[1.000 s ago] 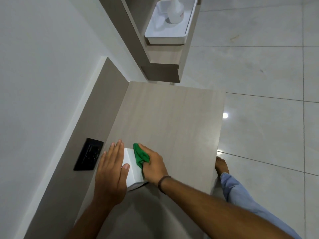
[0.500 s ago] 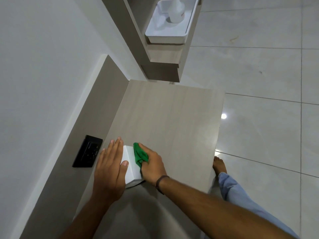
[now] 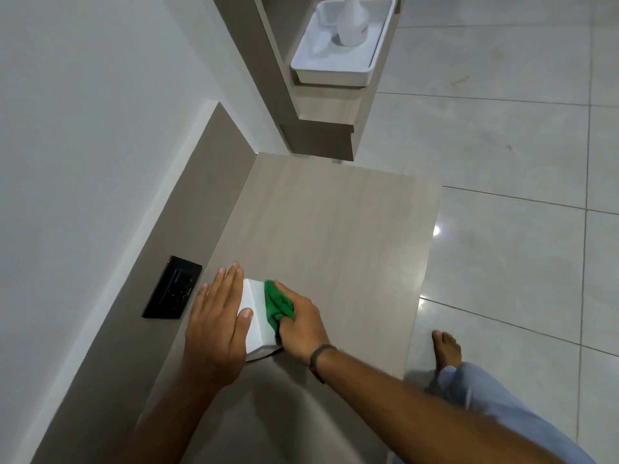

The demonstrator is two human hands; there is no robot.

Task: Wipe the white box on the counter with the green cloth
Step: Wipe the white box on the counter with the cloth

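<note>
Two hands are seen on one white box [image 3: 257,313]. On the box's left side the left hand [image 3: 217,326] is laid flat, fingers straight and close together, the thumb pressed onto the top face; nothing is gripped by it. The right hand [image 3: 301,324] is closed around one bunched green cloth [image 3: 277,304], which is pressed against the box's right side and upper edge.

The box is placed on the wood-grain counter [image 3: 335,236], near its left edge and toward the viewer. Its long axis is run from near to far, roughly parallel to the raised back panel at the left. Only a strip of its top and a little of its near end are exposed; both long sides are hidden by the hands, so its full shape cannot be made out.

One black socket plate [image 3: 172,288] is set in the back panel just left of the left hand; its details are too dark to read. Farther off, one white tray [image 3: 330,65] is held on a shelf, with one white bottle [image 3: 351,25] in it, cut off at the top edge. One dark band [image 3: 320,358] is worn on the right wrist. One bare foot [image 3: 445,349] is seen on the tiled floor [image 3: 502,135].
</note>
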